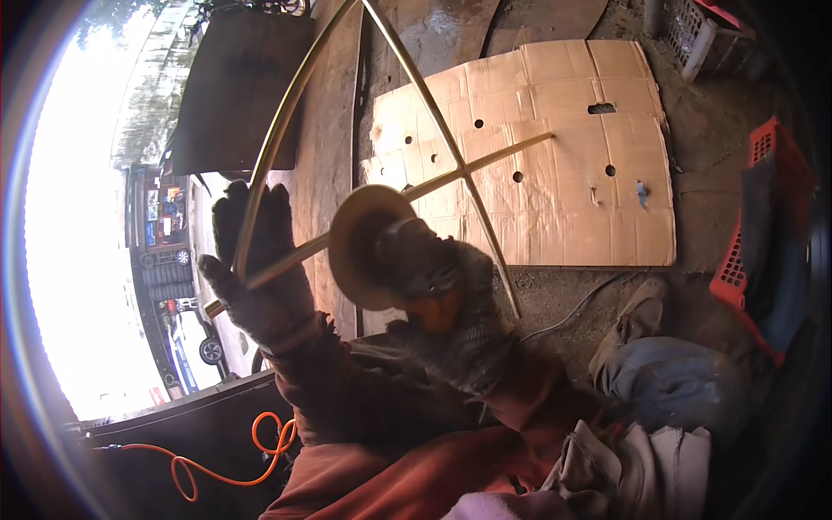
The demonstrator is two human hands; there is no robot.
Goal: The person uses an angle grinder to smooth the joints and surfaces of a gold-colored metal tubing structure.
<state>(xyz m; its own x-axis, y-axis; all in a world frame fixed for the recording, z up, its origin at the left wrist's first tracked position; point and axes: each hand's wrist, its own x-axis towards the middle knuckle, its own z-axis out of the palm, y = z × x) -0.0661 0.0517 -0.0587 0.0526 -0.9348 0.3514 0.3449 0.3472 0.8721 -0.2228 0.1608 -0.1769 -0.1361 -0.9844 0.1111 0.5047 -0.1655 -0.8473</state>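
Note:
A gold-coloured metal frame (433, 113) of thin bars, two meeting in a peak and one crossing them, stands up in front of me. Its lower left corner lies against the palm of my left hand (264, 260); this dark-gloved hand has its fingers stretched out and its thumb apart. In my gloved right hand (464, 321) is a handheld angle grinder with an orange part (436, 309). Its round tan disc (368, 247) faces the crossbar and hides part of it. Whether disc and bar touch, I cannot tell.
Flattened cardboard (563, 173) with holes covers the floor ahead. Red plastic crates (737, 251) stand at the right, one draped with dark cloth. A grey cable (576, 312) crosses the ground. An orange coiled hose (186, 468) lies at lower left. Outside at left, a white vehicle (192, 347) is parked.

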